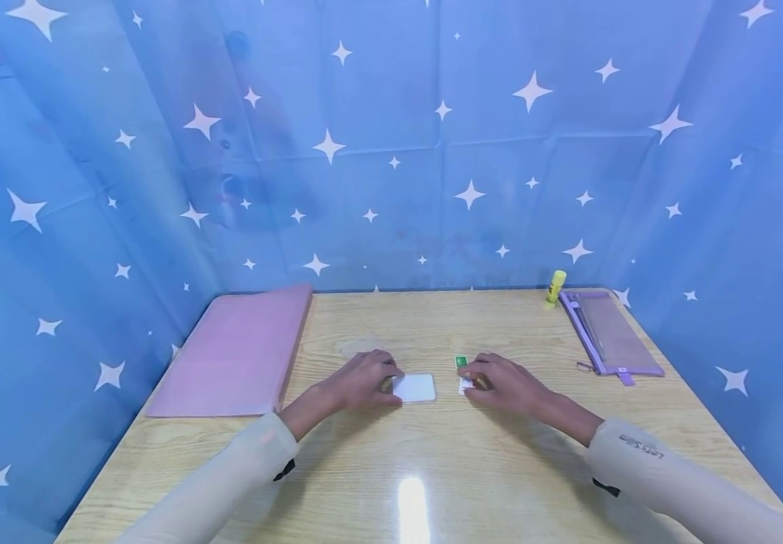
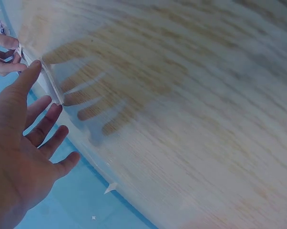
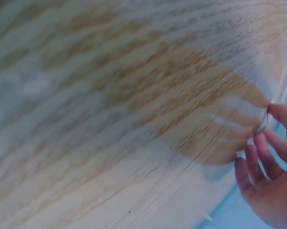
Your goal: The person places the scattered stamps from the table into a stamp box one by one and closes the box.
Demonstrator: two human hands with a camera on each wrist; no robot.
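Observation:
In the head view, my left hand [image 1: 366, 382] grips the left end of a flat white rectangular block [image 1: 416, 387], thumb and fingers at its opposite edges. The left wrist view shows the block's thin edge [image 2: 54, 86] between the thumb and fingertips. To the right, my right hand [image 1: 509, 385] pinches a small white piece with red marks [image 1: 465, 385], mostly hidden by the fingers. A small green card-like piece [image 1: 461, 362] shows just beyond those fingertips. From the right wrist, the right hand [image 3: 272, 167] has its thumb and fingers around a small pale object [image 3: 261, 125].
A large pink folder [image 1: 235, 355] lies at the left of the wooden table [image 1: 364, 483]. A faint clear sheet [image 1: 357, 346] lies behind the left hand. At the back right stand a yellow glue stick [image 1: 555, 289] and, beside it, a purple zip pouch [image 1: 619, 332]. Starry blue curtains surround the table.

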